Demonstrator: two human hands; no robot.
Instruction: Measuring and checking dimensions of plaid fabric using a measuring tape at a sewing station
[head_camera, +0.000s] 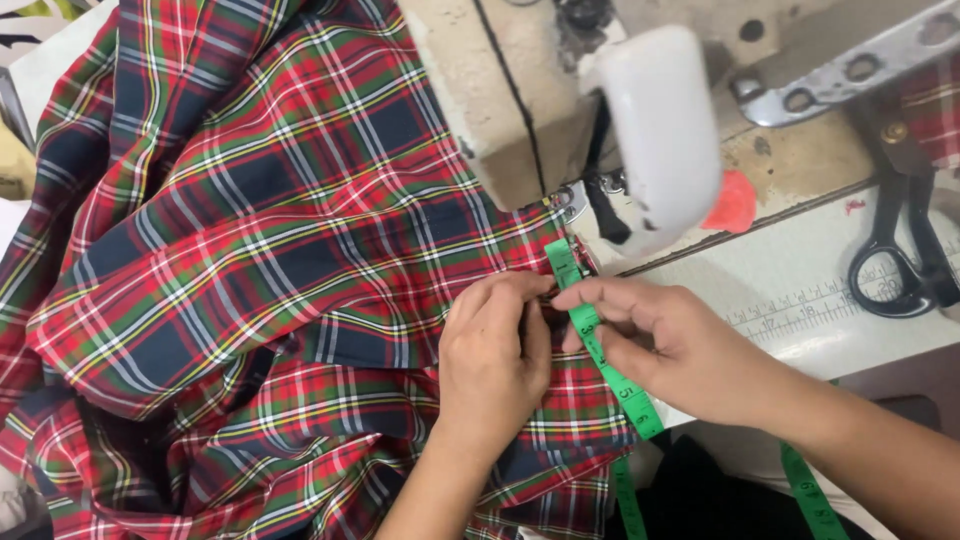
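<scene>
- The left hand (495, 350) pinched the plaid fabric (250, 260) beside the sewing machine (520, 100).
- The right hand (670, 345) was closed on a green measuring tape (600, 350) lying across the fabric.
- Black scissors (900, 250) lay on the desk (790, 290).

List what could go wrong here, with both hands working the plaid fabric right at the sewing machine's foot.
1. Both the left hand and right hand pinch the plaid fabric close to the presser foot; if the machine ran, fingertips might get caught.
2. The green measuring tape lies under the right hand and runs up to the foot, so it could get stitched in.
3. The bunched fabric hanging at left may drag the seam off line.
</scene>
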